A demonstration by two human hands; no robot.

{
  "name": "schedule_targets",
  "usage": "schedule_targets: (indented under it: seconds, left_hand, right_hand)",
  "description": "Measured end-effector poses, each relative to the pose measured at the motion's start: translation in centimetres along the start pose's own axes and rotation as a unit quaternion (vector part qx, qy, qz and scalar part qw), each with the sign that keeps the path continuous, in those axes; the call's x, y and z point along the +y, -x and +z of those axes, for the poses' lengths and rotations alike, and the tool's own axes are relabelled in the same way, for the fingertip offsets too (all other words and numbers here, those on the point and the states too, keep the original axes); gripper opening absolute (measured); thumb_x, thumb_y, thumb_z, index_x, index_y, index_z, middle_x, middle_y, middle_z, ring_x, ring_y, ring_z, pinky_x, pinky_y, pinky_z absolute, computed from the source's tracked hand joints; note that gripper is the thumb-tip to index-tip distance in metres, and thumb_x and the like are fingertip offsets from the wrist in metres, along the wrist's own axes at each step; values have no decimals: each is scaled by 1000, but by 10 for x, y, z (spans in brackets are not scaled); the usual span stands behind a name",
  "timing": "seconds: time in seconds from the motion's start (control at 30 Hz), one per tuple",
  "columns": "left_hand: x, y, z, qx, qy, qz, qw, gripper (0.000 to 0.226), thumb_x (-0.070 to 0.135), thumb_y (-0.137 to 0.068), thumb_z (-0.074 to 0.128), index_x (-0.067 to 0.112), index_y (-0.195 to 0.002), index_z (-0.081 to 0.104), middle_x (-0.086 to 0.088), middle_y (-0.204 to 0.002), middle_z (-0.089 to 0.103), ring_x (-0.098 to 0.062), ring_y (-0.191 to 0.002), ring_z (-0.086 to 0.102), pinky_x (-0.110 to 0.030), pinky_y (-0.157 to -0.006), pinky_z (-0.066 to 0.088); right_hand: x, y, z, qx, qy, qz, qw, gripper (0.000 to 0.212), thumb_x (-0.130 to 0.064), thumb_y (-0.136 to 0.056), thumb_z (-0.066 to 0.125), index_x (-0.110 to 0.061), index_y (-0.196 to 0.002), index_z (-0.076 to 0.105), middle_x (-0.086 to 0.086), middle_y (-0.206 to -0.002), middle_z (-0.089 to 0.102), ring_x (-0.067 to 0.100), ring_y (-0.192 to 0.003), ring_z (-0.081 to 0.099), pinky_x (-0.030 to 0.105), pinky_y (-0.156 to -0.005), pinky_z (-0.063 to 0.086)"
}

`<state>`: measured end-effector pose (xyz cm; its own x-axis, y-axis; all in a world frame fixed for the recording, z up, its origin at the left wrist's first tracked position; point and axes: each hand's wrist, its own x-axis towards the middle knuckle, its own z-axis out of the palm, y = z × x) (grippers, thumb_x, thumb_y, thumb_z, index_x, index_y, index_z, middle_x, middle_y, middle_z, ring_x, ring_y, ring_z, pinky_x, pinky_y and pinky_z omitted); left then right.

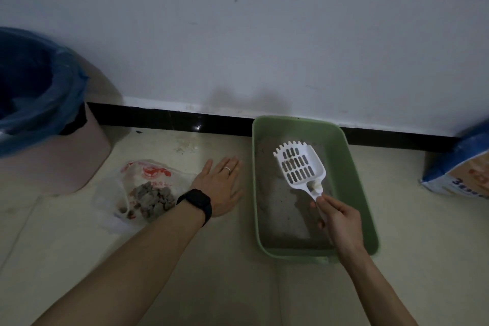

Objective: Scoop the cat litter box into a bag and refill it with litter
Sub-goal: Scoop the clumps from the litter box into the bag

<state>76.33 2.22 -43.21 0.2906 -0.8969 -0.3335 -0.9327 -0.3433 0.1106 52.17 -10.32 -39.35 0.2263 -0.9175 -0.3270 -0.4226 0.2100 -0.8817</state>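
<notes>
Against the skirting point(169, 118), on the tiled floor point(238, 286), the green litter box point(344, 167) is sitting just right of the left grip point(225, 188), which is lying flat and spread beside the plastic bag point(111, 201) of grey clumps point(153, 200). The right grip point(340, 222) is pinching the handle of the white slotted scoop point(300, 165) over the box. Skimming low into the corners, then shaking gently (crumbs are clinging to the slots), is likely serving best. Inside, the box is showing only a thin, streaky grey film.
</notes>
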Motion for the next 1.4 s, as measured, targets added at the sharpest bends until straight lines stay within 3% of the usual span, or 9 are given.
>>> schedule_targets:
  seconds: [0.23,0.4,0.53,0.63,0.73,0.87,1.17,1.33,1.4]
  left_hand:
    - [-100,47,-3,-27,-27,-133,990,72,48,-101,22,17,-154,-17,-1,-163,-17,-18,-151,-9,-47,-121,-1]
    - [-155,84,6,-53,4,-191,980,91,51,-94,43,19,-154,-17,-1,-163,-17,-21,-151,-9,-50,-121,-3]
    - [-180,107,19,-99,18,-218,971,94,54,-93,47,21,-154,-16,-2,-162,-20,-23,-151,-6,-51,-119,1]
    - [-191,117,29,-110,24,-226,968,96,59,-91,49,22,-156,-12,-2,-163,-16,-23,-151,-2,-51,-119,4]
    - [-196,121,36,-110,31,-227,967,99,63,-89,50,21,-156,-9,-1,-164,-12,-23,-151,1,-50,-120,7]
    - [-192,121,37,-104,39,-215,970,96,57,-91,51,19,-156,-8,-3,-164,-9,-24,-151,2,-49,-120,8]
    - [-183,101,32,-89,54,-208,973,95,43,-91,56,18,-156,-7,-4,-164,-11,-23,-151,1,-47,-121,6]
    - [-174,82,23,-70,64,-190,977,88,52,-93,46,20,-157,-6,0,-164,-13,-21,-151,-3,-48,-121,2]
    - [-164,68,17,-57,67,-179,980,86,51,-93,43,22,-157,-7,2,-163,-15,-19,-151,-5,-47,-121,1]
  right_hand:
    - [-47,32,55,-94,7,-41,995,13,-16,-93,63,-19,-98,75,-2,-68,73,15,-52,50,29,-51,41]
    - [-53,49,107,-167,37,-63,983,16,-19,-94,62,-13,-100,76,-7,-62,68,17,-53,47,31,-52,38]
    - [-51,68,151,-199,104,-112,968,15,-26,-95,61,-27,-103,73,-8,-84,75,10,-53,55,27,-57,48]
    - [-37,74,176,-207,348,-279,870,19,-36,-97,54,-33,-106,70,-10,-93,73,13,-75,66,32,-67,53]
    - [-16,78,192,-161,465,-444,749,16,-27,-92,61,-29,-104,70,-5,-87,70,24,-63,63,33,-55,50]
    - [-12,81,198,-88,498,-508,697,26,-15,-74,79,-25,-97,74,-4,-82,71,28,-53,58,32,-52,42]
    - [-21,82,179,-95,499,-463,726,14,-26,-86,64,-30,-95,74,-7,-78,69,23,-56,61,30,-53,43]
    - [-28,71,139,-110,369,-238,891,23,-37,-96,54,-31,-111,70,-6,-94,73,16,-81,67,27,-67,49]
    - [-26,59,112,-85,277,-135,948,20,-36,-94,58,-29,-104,73,-7,-85,73,13,-77,66,25,-66,45]
